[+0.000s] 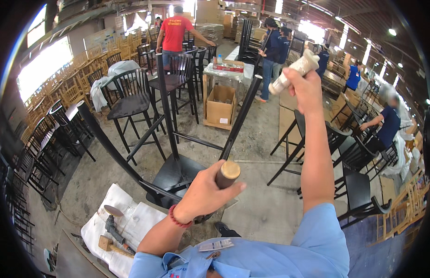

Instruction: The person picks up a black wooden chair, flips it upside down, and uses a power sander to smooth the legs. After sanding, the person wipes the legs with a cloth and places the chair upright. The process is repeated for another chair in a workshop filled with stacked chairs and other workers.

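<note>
- Upturned black chair (175, 173): just ahead of and below the left hand (208, 190), legs up, seat low. Probably wood: stiff, moderately heavy, top-heavy on a tilt. Best hold: a leg close to a rung, or the seat edge. Smooth finish looks slick and easy to scuff.
- Standing black chair (128, 106): farther ahead, left of both hands.
- White padded sheet (143, 217): left of the left hand, nearer the body. Looks soft.
- Near leg (230, 170): in the left hand, brown end facing up. Fingers wrap round just below the end, thumb across the near side; squeeze force can't be told. Rigid, good handle.
- Pale cylinder (298, 68): in the right hand (305, 90), raised well apart from the chair. Fingers curl closed on it, thumb on its side. Wrapped-looking, likely firm and fairly light; hold mid-body. Any handle inside the fist: can't tell.
- Power tool (114, 227): on the sheet, left of the left hand.
</note>
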`<state>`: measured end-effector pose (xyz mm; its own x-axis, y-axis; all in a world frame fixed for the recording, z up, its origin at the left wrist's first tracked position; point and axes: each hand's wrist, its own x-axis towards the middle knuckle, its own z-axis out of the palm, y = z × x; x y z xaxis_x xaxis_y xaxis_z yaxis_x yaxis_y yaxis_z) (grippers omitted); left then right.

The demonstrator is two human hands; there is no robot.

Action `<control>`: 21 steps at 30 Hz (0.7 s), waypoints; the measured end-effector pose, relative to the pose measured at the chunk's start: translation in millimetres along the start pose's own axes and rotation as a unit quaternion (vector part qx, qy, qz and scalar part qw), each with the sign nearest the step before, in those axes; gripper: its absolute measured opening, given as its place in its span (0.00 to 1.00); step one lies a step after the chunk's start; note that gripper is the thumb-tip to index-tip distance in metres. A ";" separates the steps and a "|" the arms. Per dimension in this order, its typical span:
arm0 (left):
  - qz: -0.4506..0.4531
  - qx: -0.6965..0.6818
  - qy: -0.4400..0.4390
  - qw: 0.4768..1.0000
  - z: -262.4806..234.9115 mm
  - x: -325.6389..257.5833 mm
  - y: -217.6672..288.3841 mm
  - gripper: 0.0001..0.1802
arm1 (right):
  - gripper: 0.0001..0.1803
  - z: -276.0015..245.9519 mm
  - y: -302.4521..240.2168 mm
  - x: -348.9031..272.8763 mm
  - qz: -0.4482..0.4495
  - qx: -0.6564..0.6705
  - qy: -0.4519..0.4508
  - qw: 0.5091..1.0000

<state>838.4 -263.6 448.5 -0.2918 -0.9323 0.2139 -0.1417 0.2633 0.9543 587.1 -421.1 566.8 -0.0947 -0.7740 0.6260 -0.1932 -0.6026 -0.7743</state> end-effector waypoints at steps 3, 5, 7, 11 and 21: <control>0.037 -0.019 -0.021 0.999 -4.4 5.5 13.8 0.13 | 0.11 -1.1 42.1 64.7 -0.017 -0.027 0.014 0.999; 0.049 -0.025 -0.062 0.997 -7.7 11.0 21.9 0.13 | 0.13 -9.9 72.0 107.1 -0.055 -0.067 0.023 0.996; 0.039 -0.040 -0.071 0.996 -12.6 12.3 14.0 0.13 | 0.14 7.2 100.8 124.5 -0.059 -0.061 -0.018 0.996; 0.041 -0.077 -0.070 0.994 -9.8 8.9 9.1 0.14 | 0.18 21.0 152.5 146.5 -0.045 -0.170 -0.036 0.984; 0.108 -0.120 -0.028 0.987 -2.5 10.8 -6.8 0.19 | 0.17 8.2 156.6 147.2 0.003 -0.083 -0.067 0.994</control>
<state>838.6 -276.0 444.8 -0.3432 -0.8443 0.4116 0.1546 0.3815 0.9114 550.9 -631.1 536.9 0.0320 -0.8036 0.5943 -0.3521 -0.5656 -0.7458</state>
